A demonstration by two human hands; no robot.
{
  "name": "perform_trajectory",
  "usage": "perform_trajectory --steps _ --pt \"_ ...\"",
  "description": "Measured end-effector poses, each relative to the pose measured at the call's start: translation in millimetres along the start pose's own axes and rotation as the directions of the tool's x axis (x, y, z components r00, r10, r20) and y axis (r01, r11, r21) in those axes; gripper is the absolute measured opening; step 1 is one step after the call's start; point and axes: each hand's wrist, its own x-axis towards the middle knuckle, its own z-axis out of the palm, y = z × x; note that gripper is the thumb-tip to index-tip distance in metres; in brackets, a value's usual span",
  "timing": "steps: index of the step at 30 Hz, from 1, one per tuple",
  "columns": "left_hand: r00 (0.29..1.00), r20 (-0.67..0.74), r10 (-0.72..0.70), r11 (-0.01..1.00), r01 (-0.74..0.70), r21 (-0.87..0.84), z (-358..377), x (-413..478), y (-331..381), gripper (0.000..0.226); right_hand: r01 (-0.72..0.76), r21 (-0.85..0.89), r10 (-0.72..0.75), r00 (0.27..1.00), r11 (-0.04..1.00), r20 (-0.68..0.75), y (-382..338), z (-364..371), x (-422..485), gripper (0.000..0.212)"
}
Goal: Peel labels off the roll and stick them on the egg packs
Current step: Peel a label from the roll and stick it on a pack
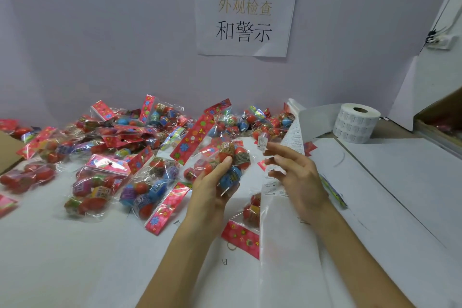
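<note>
Head view, from the biggest thing down: broad white worktop, its far side strewn with a heap of clear cellophane egg packs with pink flowered header cards. At far right, white roll of small printed labels, with long white backing strip trailing towards the near edge.

Raised above mid-worktop: one clear pack of red and blue plastic eggs, gripped from below by left hand, fingers and thumb curled round the eggs. Just beside it but apart: right hand, fingers loosely spread, small white printed label clinging to the uppermost fingertip, no second finger seen closing on it.

Looks like the sticking step: label off the roll, not yet on the pack. Next calls for laying it flat on a smooth stretch of cellophane and pressing down without creasing, pack held steady.
</note>
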Motion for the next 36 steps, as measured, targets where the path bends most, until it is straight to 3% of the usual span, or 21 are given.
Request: perform_trajectory --steps 6,13,18,36 --pt "1.0 -0.002 0.016 1.0 -0.016 -0.001 -2 4 -1 0.043 -0.112 0.21 0.088 0.989 0.971 0.121 -5 -2 -1 0.028" --pt "0.995 0.059 0.083 0.996 -0.084 0.014 -3 0 -1 0.045 -0.339 0.364 0.206 0.911 0.868 0.357 -7 5 -7 0.036" --pt "0.993 0.058 0.104 0.993 -0.106 0.047 -2 -2 1 0.037 -0.365 0.318 0.216 0.883 0.875 0.417 -8 8 -11 0.042" --pt "0.991 0.05 0.121 0.991 -0.123 0.057 -2 1 0 0.036 -0.357 0.224 0.239 0.873 0.907 0.425 -4 10 -13 0.044"
